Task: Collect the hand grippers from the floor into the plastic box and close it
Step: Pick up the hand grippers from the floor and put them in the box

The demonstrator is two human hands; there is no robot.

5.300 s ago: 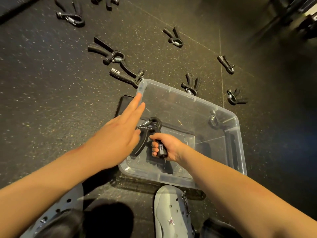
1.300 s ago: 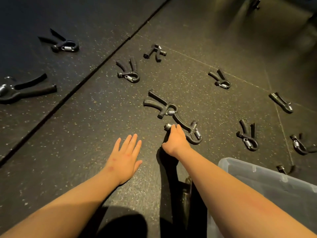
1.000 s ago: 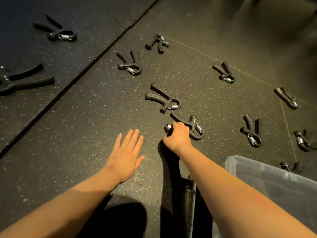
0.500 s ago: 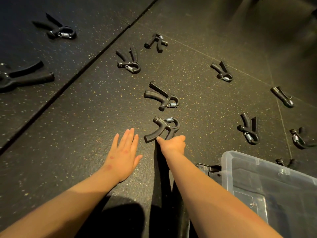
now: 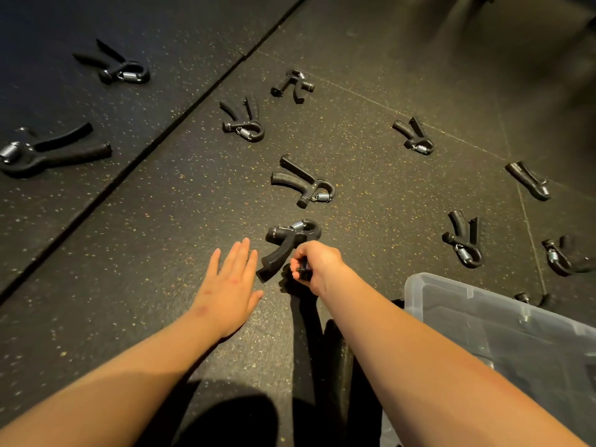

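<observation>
My right hand is shut on one handle of a black hand gripper, lifted just off the floor, its spring end pointing away from me. My left hand lies flat on the floor beside it, fingers spread, holding nothing. The clear plastic box stands open at the lower right. Several more black hand grippers lie scattered on the floor; the nearest hand gripper is just beyond the held one, and another hand gripper lies to the right.
The floor is dark speckled rubber matting with a seam running diagonally at the left. More grippers lie beyond the seam and at far left. A dark lid edge shows between my arms beside the box.
My right hand took hold of the gripper on the floor, turned it and lifted it toward me. My left hand stayed flat on the floor.
</observation>
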